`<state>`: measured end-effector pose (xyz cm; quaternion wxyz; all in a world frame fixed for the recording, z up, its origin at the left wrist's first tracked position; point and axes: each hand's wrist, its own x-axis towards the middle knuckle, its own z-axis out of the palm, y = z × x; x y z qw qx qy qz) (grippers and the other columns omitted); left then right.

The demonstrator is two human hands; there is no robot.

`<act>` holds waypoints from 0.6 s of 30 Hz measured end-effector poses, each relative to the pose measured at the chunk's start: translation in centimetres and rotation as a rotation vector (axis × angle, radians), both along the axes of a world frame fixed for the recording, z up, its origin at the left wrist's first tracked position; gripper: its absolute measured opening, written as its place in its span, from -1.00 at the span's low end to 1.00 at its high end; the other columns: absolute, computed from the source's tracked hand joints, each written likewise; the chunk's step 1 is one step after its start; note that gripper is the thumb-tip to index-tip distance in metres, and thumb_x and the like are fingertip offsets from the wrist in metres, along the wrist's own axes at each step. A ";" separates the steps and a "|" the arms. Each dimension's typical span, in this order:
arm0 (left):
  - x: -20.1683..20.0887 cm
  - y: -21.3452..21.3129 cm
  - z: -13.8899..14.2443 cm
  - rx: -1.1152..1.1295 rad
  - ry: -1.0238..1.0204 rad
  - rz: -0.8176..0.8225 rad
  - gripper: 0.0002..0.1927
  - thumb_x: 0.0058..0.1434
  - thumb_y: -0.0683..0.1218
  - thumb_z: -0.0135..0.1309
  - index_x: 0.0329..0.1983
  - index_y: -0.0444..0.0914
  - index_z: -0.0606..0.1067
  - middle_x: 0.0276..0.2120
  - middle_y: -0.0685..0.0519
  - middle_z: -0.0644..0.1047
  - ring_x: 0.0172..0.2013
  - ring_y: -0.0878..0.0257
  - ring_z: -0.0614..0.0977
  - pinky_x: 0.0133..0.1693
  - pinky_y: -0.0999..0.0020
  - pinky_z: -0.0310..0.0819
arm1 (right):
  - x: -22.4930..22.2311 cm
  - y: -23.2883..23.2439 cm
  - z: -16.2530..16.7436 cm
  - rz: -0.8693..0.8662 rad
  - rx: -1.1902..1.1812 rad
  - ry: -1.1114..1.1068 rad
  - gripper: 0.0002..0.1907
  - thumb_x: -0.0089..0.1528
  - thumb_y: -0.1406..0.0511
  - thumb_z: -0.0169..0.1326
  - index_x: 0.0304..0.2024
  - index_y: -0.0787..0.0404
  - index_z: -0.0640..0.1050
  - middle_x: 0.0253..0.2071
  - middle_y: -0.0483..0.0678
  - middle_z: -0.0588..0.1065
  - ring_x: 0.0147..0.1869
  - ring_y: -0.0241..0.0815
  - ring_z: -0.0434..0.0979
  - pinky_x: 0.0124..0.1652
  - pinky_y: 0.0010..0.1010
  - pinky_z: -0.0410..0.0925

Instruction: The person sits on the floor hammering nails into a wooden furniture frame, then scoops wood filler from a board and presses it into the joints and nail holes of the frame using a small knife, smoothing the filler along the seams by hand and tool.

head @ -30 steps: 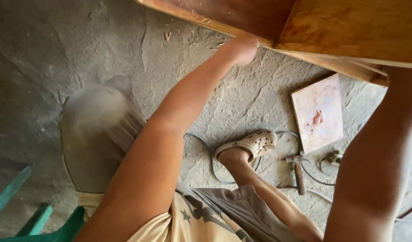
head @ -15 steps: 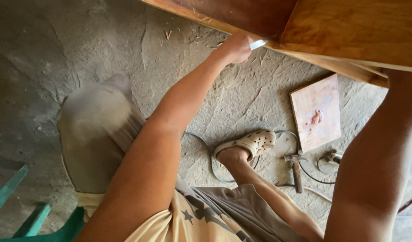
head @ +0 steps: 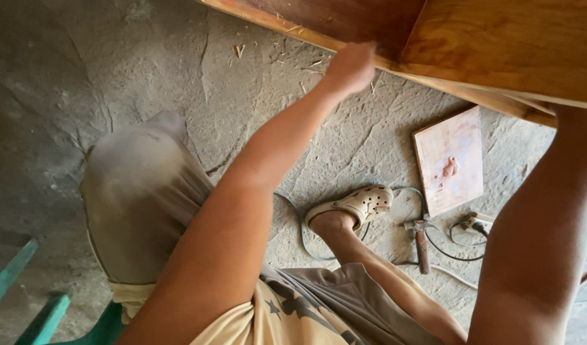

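The left hand (head: 351, 64) is blurred, fingers curled against the edge of the board (head: 510, 45); a grip cannot be told. The right hand is hidden above. The hammer (head: 421, 239) lies untouched well below, so work seems midway.

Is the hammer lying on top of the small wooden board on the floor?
No, the hammer lies on the bare floor beside the small wooden board, not on it.

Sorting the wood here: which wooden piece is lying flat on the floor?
The small pale square board beside the hammer; the big panels are raised overhead.
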<state>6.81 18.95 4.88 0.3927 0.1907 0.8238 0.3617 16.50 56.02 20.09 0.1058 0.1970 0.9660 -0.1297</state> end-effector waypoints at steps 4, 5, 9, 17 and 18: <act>1.0 -0.6 0.6 0.006 0.120 -0.035 -0.61 0.32 -0.20 -0.18 0.11 -0.19 0.56 -0.13 -0.21 0.63 -0.14 -0.03 0.70 -0.11 0.07 0.59 | -0.4 -0.1 0.0 0.006 -0.001 -0.005 -0.83 0.31 0.35 0.17 -0.04 0.20 0.61 -0.19 0.06 0.56 -0.21 0.03 0.55 -0.26 -0.13 0.39; 1.1 -1.1 0.7 0.030 0.100 -0.027 -0.59 0.30 -0.23 -0.20 0.14 -0.19 0.54 -0.14 -0.22 0.63 -0.18 -0.02 0.71 -0.13 0.07 0.61 | -0.4 -0.1 0.1 0.008 0.000 -0.002 -0.83 0.31 0.34 0.17 -0.04 0.20 0.61 -0.19 0.06 0.56 -0.21 0.03 0.55 -0.26 -0.13 0.39; 1.0 -2.9 0.8 0.019 -0.086 0.054 -0.54 0.20 -0.20 -0.16 0.14 -0.05 0.52 -0.19 -0.18 0.60 -0.22 -0.04 0.69 -0.23 0.03 0.61 | -0.5 -0.3 0.3 0.006 0.010 0.001 -0.83 0.31 0.33 0.17 -0.04 0.19 0.61 -0.20 0.06 0.56 -0.23 0.04 0.55 -0.27 -0.12 0.39; 1.6 -4.3 0.2 0.316 0.079 0.474 -0.82 0.17 -0.11 0.10 -0.21 -0.22 0.64 -0.35 -0.14 0.66 -0.29 0.01 0.69 -0.28 0.08 0.55 | 1.0 -2.8 1.1 -0.031 0.049 0.054 -0.83 0.31 0.31 0.18 -0.05 0.17 0.62 -0.22 0.06 0.57 -0.25 0.06 0.55 -0.29 -0.09 0.38; 2.2 -4.6 0.0 0.265 -0.105 0.536 -0.80 0.16 -0.12 0.09 -0.20 -0.22 0.65 -0.42 -0.09 0.65 -0.40 0.08 0.66 -0.37 0.13 0.51 | 1.3 -3.2 1.2 -0.034 0.050 0.056 -0.83 0.31 0.31 0.19 -0.05 0.17 0.62 -0.22 0.06 0.57 -0.25 0.06 0.55 -0.30 -0.09 0.38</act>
